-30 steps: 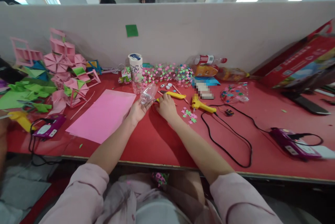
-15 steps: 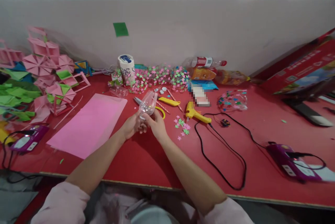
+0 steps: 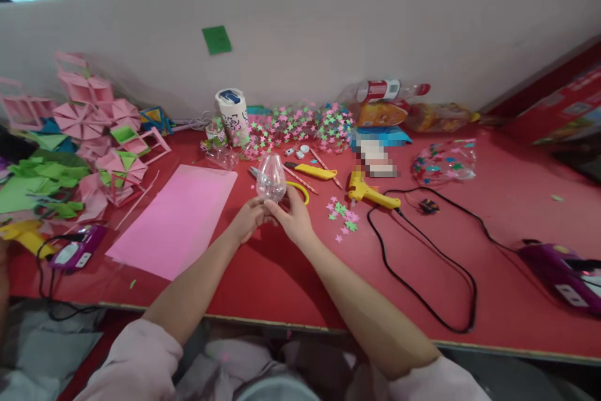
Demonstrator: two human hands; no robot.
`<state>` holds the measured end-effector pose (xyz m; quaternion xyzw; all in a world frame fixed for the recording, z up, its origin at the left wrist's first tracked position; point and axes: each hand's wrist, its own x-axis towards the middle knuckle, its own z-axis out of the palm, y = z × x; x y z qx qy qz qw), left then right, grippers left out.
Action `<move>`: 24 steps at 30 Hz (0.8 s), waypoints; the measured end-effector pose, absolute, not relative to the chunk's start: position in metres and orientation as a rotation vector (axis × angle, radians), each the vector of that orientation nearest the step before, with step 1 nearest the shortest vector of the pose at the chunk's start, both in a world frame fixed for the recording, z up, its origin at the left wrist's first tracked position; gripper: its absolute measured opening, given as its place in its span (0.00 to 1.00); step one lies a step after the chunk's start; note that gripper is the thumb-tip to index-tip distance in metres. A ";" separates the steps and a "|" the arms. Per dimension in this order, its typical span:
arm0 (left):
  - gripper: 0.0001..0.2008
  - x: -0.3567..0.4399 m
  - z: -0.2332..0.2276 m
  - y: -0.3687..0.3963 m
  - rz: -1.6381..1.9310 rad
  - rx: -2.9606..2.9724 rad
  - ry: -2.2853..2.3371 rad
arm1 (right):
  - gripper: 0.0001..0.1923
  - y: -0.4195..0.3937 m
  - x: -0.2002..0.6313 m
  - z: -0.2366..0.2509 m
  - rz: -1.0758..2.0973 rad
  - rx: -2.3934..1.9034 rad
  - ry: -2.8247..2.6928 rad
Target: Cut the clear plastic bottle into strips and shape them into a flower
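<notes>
A clear plastic vessel, rounded and narrowing toward its top (image 3: 271, 177), stands upright between my hands above the red table. My left hand (image 3: 251, 219) is closed around its lower left side. My right hand (image 3: 292, 216) grips the base from the right, thumb in front. Just behind the vessel lie scissors with a yellow handle (image 3: 300, 189), partly covered by it, and a yellow box cutter (image 3: 315, 171). Loose pink and green paper stars (image 3: 345, 216) are scattered to the right of my right hand.
Pink paper sheets (image 3: 176, 219) lie at left, near folded paper shapes (image 3: 84, 119). A yellow glue gun (image 3: 370, 191) trails a black cord to a purple power strip (image 3: 561, 276). Star-filled bags (image 3: 300, 129), a white canister (image 3: 232, 116) and bottles (image 3: 382, 90) line the partition.
The vessel has turned from leaning to nearly upright, still in both hands. My view has tilted and swung left, shifting the table's contents rightward.
</notes>
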<state>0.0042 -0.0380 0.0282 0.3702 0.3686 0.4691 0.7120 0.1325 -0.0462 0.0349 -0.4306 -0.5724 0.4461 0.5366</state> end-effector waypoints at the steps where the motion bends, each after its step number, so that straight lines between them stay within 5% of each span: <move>1: 0.12 0.005 0.028 -0.038 1.043 0.829 0.810 | 0.20 -0.046 0.133 0.035 1.044 -1.009 -1.371; 17: 0.02 -0.002 0.038 -0.032 1.097 0.912 0.855 | 0.19 -0.041 0.126 0.031 0.718 -1.006 -1.440; 24: 0.13 -0.002 0.032 -0.032 1.061 1.048 0.760 | 0.05 -0.039 0.141 0.059 0.376 -1.025 -1.577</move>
